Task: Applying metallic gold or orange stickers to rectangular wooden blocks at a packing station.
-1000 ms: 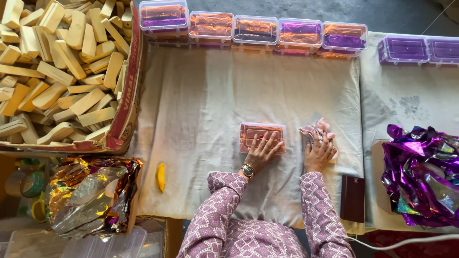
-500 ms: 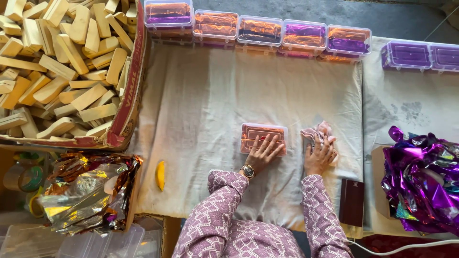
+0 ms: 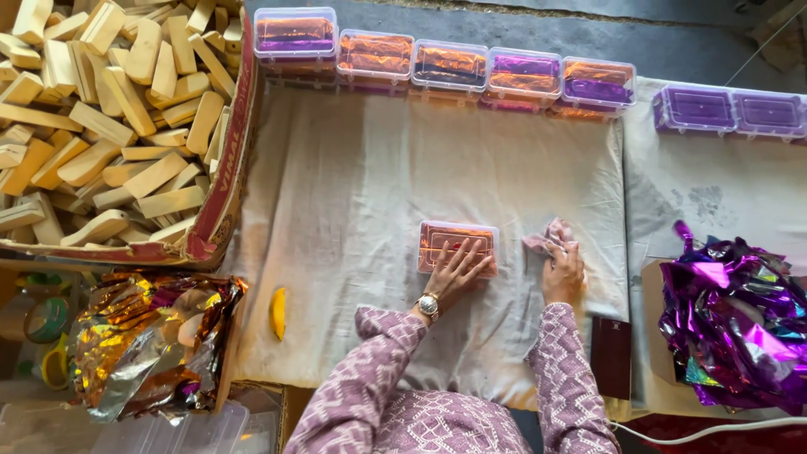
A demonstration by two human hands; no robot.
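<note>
I look down on a wide pale cloth [image 3: 361, 168] that covers the work surface, presumably laid there to give the boxes a soft, clean bed. At its left edge a big cardboard carton [image 3: 220, 202] is heaped with pale wooden blocks [image 3: 109, 126], and below that lies a crumpled bundle of gold foil [image 3: 143, 345]; a matching heap of purple foil [image 3: 740, 328] sits off to the right, each within arm's reach of its own side. Along the far edge runs a row of clear lidded boxes [image 3: 445, 63] filled with orange and purple foil, lined up side by side as if set out of the way. Near the middle of the cloth, just in front of me, rests one small clear box [image 3: 458, 244] with a coppery-orange filling and its lid on. My left hand [image 3: 454, 273] lies open and flat with fingers spread on its near side, which I judge pins it in place. Just beside it, my right hand [image 3: 561, 273] is curled around a crumpled pink rag [image 3: 551, 235], bunched up the way one holds a cloth for wiping. A small yellow object [image 3: 278, 313] lies apart on the cloth's left.
</note>
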